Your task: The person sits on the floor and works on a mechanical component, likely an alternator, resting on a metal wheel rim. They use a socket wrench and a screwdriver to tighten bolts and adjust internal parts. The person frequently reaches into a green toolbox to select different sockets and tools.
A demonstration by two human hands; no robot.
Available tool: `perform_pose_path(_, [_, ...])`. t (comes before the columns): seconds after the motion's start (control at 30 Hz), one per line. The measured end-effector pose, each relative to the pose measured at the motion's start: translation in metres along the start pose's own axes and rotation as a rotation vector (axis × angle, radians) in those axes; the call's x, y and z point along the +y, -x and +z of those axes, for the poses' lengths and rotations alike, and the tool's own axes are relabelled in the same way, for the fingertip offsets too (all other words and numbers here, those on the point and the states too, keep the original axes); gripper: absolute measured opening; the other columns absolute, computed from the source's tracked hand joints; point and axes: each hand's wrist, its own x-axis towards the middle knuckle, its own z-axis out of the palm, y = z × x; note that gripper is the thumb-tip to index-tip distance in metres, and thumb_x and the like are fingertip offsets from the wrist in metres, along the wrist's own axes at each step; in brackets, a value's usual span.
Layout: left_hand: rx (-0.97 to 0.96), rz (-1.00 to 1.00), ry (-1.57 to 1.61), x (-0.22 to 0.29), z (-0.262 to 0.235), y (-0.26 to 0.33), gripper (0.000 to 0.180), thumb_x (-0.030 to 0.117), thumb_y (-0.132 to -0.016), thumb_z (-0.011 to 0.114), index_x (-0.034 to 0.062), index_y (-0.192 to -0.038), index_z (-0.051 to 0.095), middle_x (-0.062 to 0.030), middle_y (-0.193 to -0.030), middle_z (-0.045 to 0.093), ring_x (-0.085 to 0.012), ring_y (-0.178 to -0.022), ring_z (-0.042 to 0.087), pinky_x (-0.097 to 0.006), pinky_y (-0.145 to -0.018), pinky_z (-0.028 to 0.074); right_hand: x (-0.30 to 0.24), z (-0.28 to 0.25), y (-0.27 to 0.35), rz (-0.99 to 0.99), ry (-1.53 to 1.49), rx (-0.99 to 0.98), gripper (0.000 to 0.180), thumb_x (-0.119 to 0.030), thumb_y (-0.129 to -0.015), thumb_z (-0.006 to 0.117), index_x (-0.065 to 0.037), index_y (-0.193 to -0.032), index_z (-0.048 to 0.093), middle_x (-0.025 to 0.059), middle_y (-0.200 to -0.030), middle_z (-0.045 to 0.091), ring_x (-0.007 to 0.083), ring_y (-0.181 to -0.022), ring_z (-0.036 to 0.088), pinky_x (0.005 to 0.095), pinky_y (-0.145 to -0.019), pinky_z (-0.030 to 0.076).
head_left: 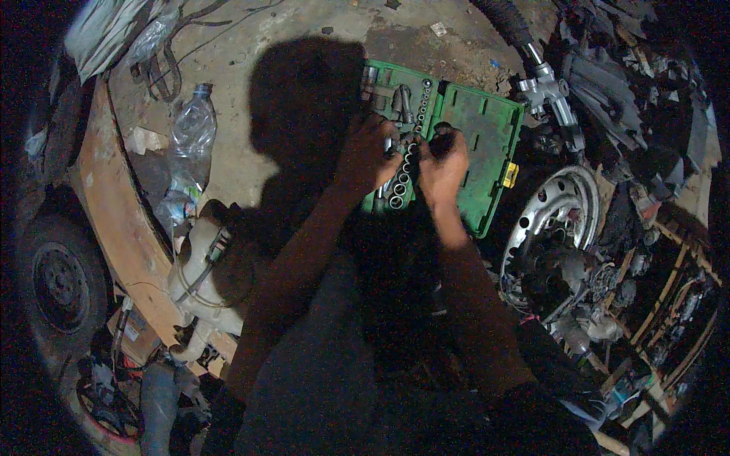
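Observation:
A green socket set case [475, 152] lies open on the ground, its lid folded out to the right with a yellow latch [510, 175]. Several shiny sockets [398, 195] sit in a row along the tray beside the hinge. Over the tray, my left hand [369, 156] has curled fingers close to a small bright metal piece, its grip partly in shadow. My right hand [445, 171] is above the hinge side with fingers closed around something dark. Shadow hides what that is. Larger dark tool pieces [403, 102] fill the tray's far part.
A clear plastic bottle [194, 133] lies at left beside a long tan board [125, 190]. A wheel with tyre [61, 270] is at far left. On the right are a silver wheel rim [551, 220], a metal fitting on a black hose [544, 91] and piled car parts.

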Motion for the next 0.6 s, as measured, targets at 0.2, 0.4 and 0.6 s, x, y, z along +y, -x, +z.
perform_pose_path(0.2, [-0.002,-0.004,0.062,0.005,-0.006,-0.001,0.046,0.016,-0.066,0.077,0.0054,-0.104,0.054,-0.0182,-0.108,0.057,-0.0387,-0.11,0.054,-0.053,-0.104,0.034,-0.005,0.003,-0.003,-0.274,0.167,0.027,0.031,-0.009,-0.077,0.077,0.001,-0.102,0.061,0.0177,-0.093,0.061,0.0337,-0.087,0.061,0.0417,-0.077,0.05])
perform_pose_path(0.4, [0.033,0.014,0.007,-0.001,0.005,0.001,0.043,0.019,-0.068,0.075,0.0067,-0.104,0.054,-0.018,-0.107,0.057,-0.0386,-0.108,0.054,-0.053,-0.103,0.035,-0.012,0.002,-0.011,-0.119,0.277,-0.244,0.041,-0.003,-0.077,0.07,0.0,-0.117,0.058,0.0256,-0.122,0.054,0.047,-0.104,0.058,0.05,-0.089,0.05])
perform_pose_path(0.6, [0.026,0.047,-0.023,-0.004,0.006,0.003,0.045,0.02,-0.068,0.075,0.0067,-0.106,0.055,-0.0177,-0.106,0.057,-0.0375,-0.107,0.054,-0.053,-0.103,0.035,-0.001,-0.004,-0.016,-0.275,0.163,-0.18,0.025,-0.008,-0.082,0.071,0.001,-0.103,0.061,0.022,-0.105,0.057,0.0446,-0.098,0.056,0.0484,-0.084,0.047])
